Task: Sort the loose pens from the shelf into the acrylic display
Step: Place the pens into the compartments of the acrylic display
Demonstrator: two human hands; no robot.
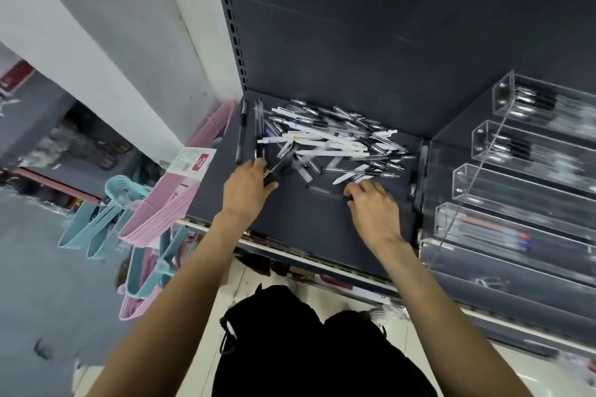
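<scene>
Head view: left hand (246,190) grips dark pens (277,169).

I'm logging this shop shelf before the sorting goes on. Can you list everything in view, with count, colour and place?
loose pens: a pile too tangled to count, white, clear and black, at the back of the shelf.
dark grey metal shelf: one, centre.
clear acrylic display: one, stepped compartments, right of the pile; upper two hold black-and-silver pens, one lower holds pens with red and blue ends.
pink plastic hangers: a stack, hanging left of the shelf, with a white and red label.
light blue plastic hangers: several, left of the pink ones.
left hand: fingers holding dark pens.
right hand: fingers on a thin dark pen lying on the shelf.
</scene>
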